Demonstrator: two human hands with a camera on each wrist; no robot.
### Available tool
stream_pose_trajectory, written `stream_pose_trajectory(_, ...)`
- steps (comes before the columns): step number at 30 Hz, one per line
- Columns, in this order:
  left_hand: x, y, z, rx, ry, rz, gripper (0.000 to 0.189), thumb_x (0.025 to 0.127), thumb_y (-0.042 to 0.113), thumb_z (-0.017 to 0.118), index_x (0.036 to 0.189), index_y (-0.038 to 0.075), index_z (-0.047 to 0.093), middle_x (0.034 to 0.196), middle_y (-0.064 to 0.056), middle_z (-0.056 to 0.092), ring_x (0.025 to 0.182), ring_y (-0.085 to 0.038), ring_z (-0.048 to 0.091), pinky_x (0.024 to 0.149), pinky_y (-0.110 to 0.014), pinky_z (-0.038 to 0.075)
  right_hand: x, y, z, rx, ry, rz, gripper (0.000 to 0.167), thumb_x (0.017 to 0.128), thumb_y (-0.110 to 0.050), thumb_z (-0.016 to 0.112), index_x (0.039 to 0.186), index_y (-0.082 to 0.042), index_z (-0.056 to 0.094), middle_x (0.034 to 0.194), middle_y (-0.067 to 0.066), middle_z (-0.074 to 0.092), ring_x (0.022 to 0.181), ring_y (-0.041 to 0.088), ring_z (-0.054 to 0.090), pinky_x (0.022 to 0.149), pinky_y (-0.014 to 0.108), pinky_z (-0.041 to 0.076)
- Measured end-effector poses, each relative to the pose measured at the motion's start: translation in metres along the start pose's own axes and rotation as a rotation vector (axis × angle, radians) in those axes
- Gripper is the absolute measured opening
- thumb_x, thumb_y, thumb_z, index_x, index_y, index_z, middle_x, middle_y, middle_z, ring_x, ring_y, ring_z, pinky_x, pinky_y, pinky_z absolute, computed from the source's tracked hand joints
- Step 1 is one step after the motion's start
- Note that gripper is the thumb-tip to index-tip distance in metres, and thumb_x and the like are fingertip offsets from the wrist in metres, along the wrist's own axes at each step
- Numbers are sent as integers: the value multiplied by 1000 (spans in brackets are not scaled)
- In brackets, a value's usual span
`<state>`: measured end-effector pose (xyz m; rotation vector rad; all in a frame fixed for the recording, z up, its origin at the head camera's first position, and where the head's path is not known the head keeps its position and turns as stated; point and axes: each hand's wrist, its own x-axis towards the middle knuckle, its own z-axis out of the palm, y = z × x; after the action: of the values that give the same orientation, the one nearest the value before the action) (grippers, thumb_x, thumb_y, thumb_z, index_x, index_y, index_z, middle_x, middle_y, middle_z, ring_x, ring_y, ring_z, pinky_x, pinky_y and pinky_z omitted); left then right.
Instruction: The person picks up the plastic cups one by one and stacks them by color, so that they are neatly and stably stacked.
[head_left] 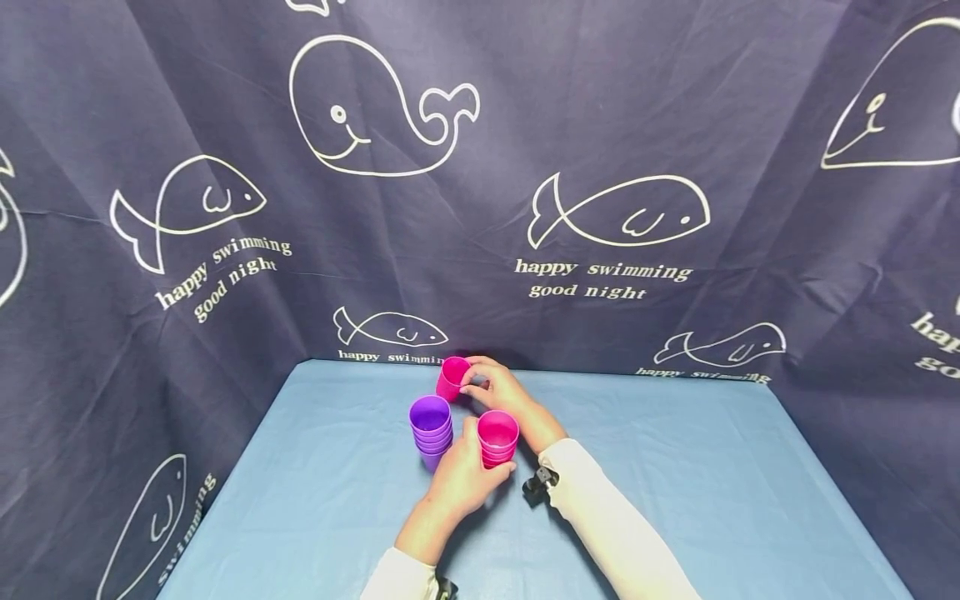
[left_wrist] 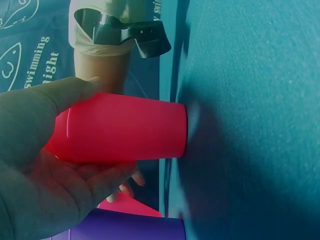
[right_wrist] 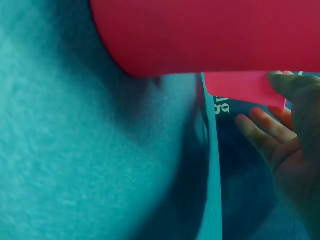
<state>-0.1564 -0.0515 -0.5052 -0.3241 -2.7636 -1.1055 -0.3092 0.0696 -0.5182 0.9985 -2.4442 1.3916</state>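
Observation:
My left hand grips a nested stack of pink cups, thumb on one side and fingers on the other. In the left wrist view the pink stack has its base on or very close to the table. Farther back, my right hand pinches a pink cup at its rim. That cup is partly hidden behind the nearer pink stack in the right wrist view. A nested stack of purple cups stands upright just left of my left hand, its lower part partly covered by the fingers.
A light blue cloth covers the table. Behind it hangs a dark blue curtain with white fish and whale drawings, meeting the table's back edge close beyond the right hand. A black camera mount sits on the right wrist.

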Motion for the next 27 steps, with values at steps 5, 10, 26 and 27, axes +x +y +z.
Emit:
stream_pose_trajectory(5, 1, 0, 0, 0, 2, 4, 69, 79, 30, 92, 125, 1, 49, 98, -10, 71, 91, -25, 72, 80, -40, 59, -3, 1, 0, 128, 51, 67, 9, 89, -3, 81, 90, -3, 72, 140, 21, 66, 131, 39, 63, 90, 43, 64)
stream_pose_trajectory(10, 0, 0, 0, -5, 3, 7, 69, 79, 30, 92, 125, 1, 49, 99, -10, 71, 92, -25, 72, 82, -41, 59, -8, -2, 0, 317, 140, 121, 13, 87, 2, 81, 93, 6, 69, 137, 27, 64, 124, 43, 67, 95, 42, 63)
stream_pose_trajectory(26, 0, 0, 3, -24, -13, -26, 69, 81, 31, 91, 127, 4, 48, 103, -9, 71, 95, -24, 72, 84, -41, 59, -19, -11, -8, 485, 342, 285, 78, 75, 7, 88, 146, 6, 56, 116, 18, 58, 88, 1, 64, 83, 15, 58)
stream_pose_trajectory(27, 0, 0, 3, -22, -12, -27, 69, 81, 31, 91, 127, 4, 48, 102, -9, 71, 94, -24, 72, 84, -41, 59, -20, -11, -9, 463, 342, 285, 76, 75, 6, 89, 144, 5, 59, 116, 18, 59, 89, 1, 64, 83, 15, 58)
